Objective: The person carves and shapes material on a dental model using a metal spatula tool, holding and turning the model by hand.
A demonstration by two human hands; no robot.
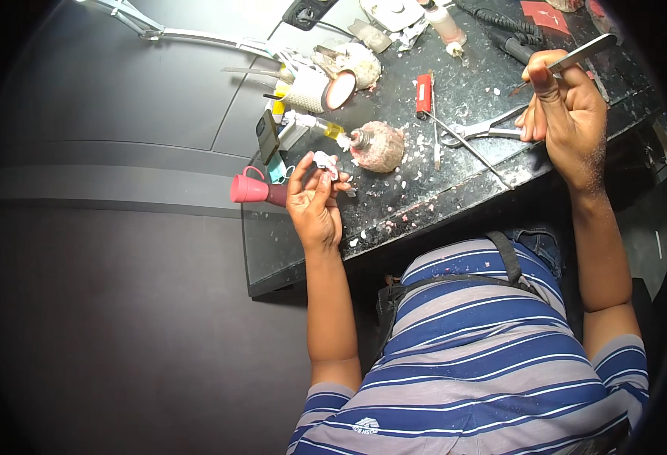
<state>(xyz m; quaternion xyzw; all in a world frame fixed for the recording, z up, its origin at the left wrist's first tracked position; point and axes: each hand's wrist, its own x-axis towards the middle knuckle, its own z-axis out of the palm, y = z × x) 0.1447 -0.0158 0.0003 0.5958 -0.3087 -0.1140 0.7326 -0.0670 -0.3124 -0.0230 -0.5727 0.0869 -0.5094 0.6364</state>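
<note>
Two holds. Left fingers point(321, 191) pinch a pinkish-white piece point(324, 161): probably light, brittle; edges best, lightly. Right fingers point(548, 92) grip a tool point(588, 53): likely stiff; take mid-handle.

Pink-and-white piece point(324, 161), blue-and-grey striped shirt point(485, 334), pinkish-red mug point(248, 189), black tabletop point(274, 246)

A workshop or small lab: white and pink shavings point(353, 243) litter the black speckled bench point(276, 246), thickest toward its near edge. Silver metal pliers point(480, 130) lie there, a slim grey metal hand tool point(590, 52) is held above the right part, and a jointed white lamp arm point(212, 36) reaches along the grey wall point(144, 95).
</note>
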